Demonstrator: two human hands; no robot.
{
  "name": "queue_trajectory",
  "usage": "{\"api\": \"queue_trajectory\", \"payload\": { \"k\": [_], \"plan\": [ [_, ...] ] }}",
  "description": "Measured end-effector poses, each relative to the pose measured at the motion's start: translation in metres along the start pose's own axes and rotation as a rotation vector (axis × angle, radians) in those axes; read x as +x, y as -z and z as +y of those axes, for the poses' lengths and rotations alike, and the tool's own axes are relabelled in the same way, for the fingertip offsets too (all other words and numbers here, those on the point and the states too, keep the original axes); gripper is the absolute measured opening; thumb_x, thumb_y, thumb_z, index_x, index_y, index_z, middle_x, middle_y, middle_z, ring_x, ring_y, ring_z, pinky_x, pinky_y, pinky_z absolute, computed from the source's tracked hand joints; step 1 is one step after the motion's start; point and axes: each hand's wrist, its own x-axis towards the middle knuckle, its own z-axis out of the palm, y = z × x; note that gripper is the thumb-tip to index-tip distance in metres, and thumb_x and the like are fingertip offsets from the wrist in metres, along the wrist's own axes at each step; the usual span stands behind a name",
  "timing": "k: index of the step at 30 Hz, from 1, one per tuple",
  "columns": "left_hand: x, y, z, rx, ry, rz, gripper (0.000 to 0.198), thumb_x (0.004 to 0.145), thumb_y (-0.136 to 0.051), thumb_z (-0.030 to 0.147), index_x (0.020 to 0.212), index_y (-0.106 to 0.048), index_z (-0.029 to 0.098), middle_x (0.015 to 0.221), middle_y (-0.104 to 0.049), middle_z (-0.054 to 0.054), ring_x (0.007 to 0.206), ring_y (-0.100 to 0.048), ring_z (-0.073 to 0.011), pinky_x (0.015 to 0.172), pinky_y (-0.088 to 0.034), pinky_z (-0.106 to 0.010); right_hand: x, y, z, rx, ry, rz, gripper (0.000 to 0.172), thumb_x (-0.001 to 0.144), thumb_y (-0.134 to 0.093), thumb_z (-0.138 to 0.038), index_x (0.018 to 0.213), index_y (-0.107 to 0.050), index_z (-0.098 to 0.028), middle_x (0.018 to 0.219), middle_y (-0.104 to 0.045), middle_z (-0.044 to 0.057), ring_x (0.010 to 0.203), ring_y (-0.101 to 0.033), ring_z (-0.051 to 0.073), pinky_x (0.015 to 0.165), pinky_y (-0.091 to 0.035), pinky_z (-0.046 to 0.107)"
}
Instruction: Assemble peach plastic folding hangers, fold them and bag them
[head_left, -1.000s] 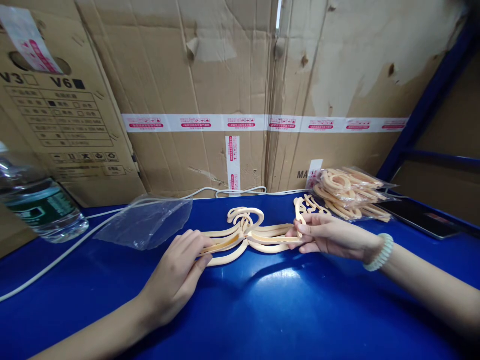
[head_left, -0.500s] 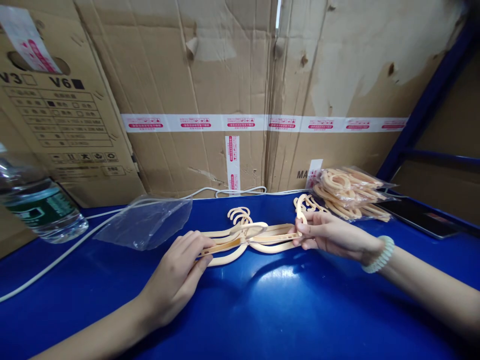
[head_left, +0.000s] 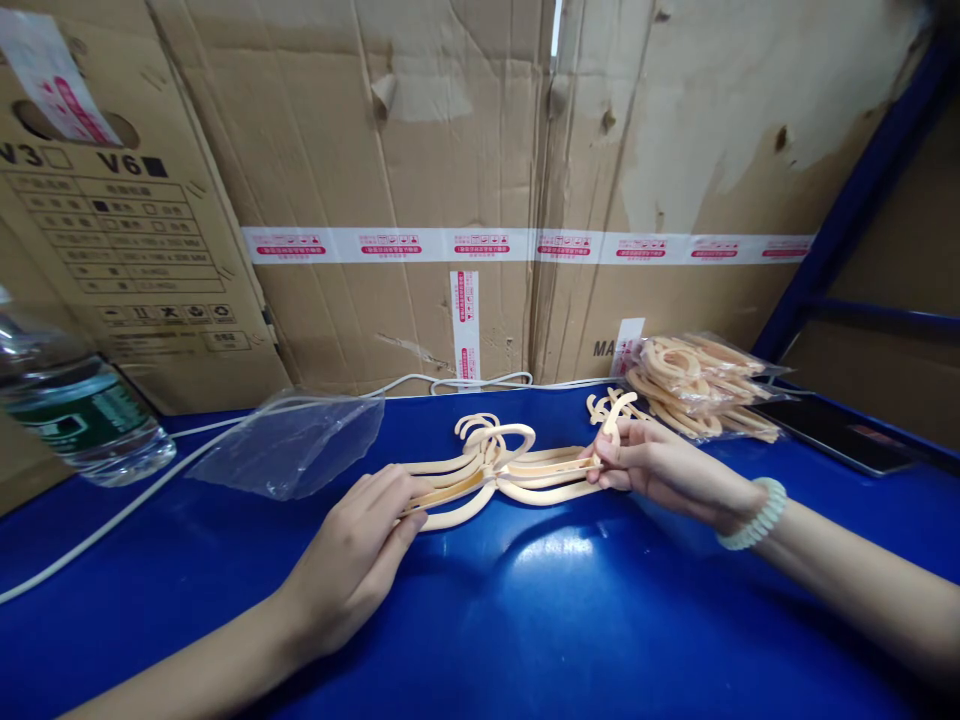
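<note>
My left hand (head_left: 364,555) is closed on the left arm of a beige plastic clothes hanger (head_left: 454,491). At the other end, the fingers of my right hand (head_left: 656,468) pinch a small curved beige hook piece (head_left: 619,408) against the hanger's right arm. Whether that piece is seated in the arm is hidden by the fingers. Other beige hangers (head_left: 457,518) lie just beneath and behind, their hooks (head_left: 477,424) curling toward the back. Several loose hook pieces (head_left: 596,408) lie beyond my right hand.
Plastic-bagged beige hangers (head_left: 686,375) are piled at the back right beside a dark phone (head_left: 840,432). A clear plastic bag (head_left: 289,450), a white cable (head_left: 97,545) and a water bottle (head_left: 82,410) are on the left. Cardboard boxes (head_left: 390,170) stand behind the blue table (head_left: 510,630).
The held hanger has turned so its hook stands more upright. The small hook piece in my right hand has swung, its tip now pointing up and right. My left hand has barely moved.
</note>
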Motion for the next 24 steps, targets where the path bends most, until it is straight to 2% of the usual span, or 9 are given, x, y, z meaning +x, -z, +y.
{"api": "queue_trajectory", "payload": {
  "k": [6, 9, 17, 21, 24],
  "plan": [
    [-0.0011, -0.0019, -0.0036, -0.015, 0.002, -0.004, 0.021, 0.099, -0.038, 0.023, 0.103, -0.058, 0.02, 0.1, -0.063, -0.006, 0.094, -0.057, -0.0226, 0.09, -0.041, -0.038, 0.0014, 0.0029, 0.0, 0.035, -0.022, -0.027, 0.029, 0.068, -0.083, -0.029, 0.066, -0.057, -0.017, 0.08, -0.07, 0.005, 0.071, -0.068, 0.014, 0.075, -0.057, 0.027],
    [-0.0014, -0.0021, -0.0038, -0.01, -0.002, 0.008, 0.02, 0.099, -0.039, 0.023, 0.104, -0.058, 0.021, 0.103, -0.063, -0.005, 0.097, -0.058, -0.0227, 0.09, -0.041, -0.037, 0.0012, 0.0028, -0.0005, 0.003, -0.014, -0.031, 0.029, 0.07, -0.082, -0.032, 0.067, -0.057, -0.017, 0.082, -0.07, 0.006, 0.071, -0.068, 0.014, 0.077, -0.057, 0.029],
    [-0.0012, -0.0003, -0.0009, -0.023, 0.012, -0.039, 0.022, 0.1, -0.037, 0.024, 0.103, -0.058, 0.021, 0.095, -0.063, -0.006, 0.087, -0.057, -0.0218, 0.078, -0.044, -0.033, -0.0005, -0.0011, 0.0034, -0.032, 0.083, 0.039, 0.039, 0.062, -0.087, -0.039, 0.069, -0.055, -0.017, 0.067, -0.067, 0.002, 0.061, -0.065, 0.013, 0.062, -0.053, 0.027],
    [-0.0019, -0.0022, -0.0013, -0.009, -0.006, 0.006, 0.023, 0.099, -0.04, 0.026, 0.118, -0.053, 0.022, 0.113, -0.064, -0.007, 0.096, -0.058, -0.0229, 0.085, -0.044, -0.034, -0.0004, -0.0024, 0.0054, -0.031, 0.165, 0.078, 0.036, 0.067, -0.085, -0.036, 0.072, -0.054, -0.017, 0.066, -0.067, 0.001, 0.061, -0.065, 0.013, 0.06, -0.051, 0.026],
    [-0.0021, -0.003, -0.0014, -0.01, -0.001, 0.025, 0.029, 0.1, -0.041, 0.027, 0.128, -0.048, 0.025, 0.124, -0.062, -0.005, 0.096, -0.06, -0.021, 0.085, -0.045, -0.033, -0.0015, -0.0044, 0.0037, 0.012, 0.196, 0.057, 0.028, 0.074, -0.08, -0.034, 0.085, -0.059, -0.018, 0.07, -0.067, 0.0, 0.066, -0.066, 0.014, 0.059, -0.049, 0.025]
  ]
}}
